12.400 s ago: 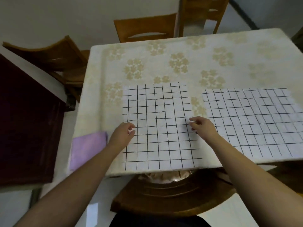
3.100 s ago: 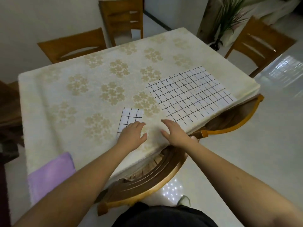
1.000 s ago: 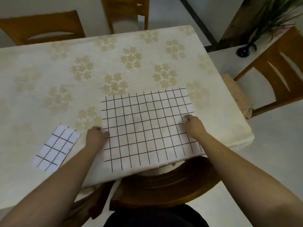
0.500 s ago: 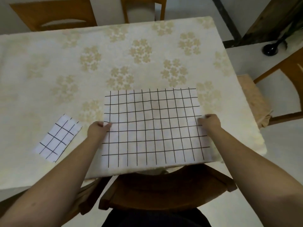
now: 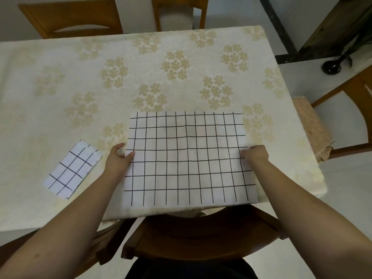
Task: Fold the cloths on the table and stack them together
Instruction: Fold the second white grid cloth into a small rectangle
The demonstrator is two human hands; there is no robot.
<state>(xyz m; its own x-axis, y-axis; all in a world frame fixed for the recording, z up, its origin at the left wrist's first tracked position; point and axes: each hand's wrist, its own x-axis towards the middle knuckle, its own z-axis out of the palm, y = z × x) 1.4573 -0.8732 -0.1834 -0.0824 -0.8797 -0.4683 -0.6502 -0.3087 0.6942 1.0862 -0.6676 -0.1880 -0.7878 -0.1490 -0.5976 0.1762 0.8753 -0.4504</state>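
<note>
The open cloth (image 5: 187, 158) lies on the desk (image 5: 141, 63) at its near edge, and the folded cloth (image 5: 73, 169) lies to its left, apart. A chair (image 5: 193, 234) sits tucked in below the near edge; the hands (image 5: 117, 161) (image 5: 255, 155) are at the open cloth's left and right edges

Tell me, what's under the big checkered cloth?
The big checkered cloth lies spread on the flowery tablecloth, which shows all around it. The left hand and right hand pinch its side edges. Anything directly beneath it is covered.
</note>
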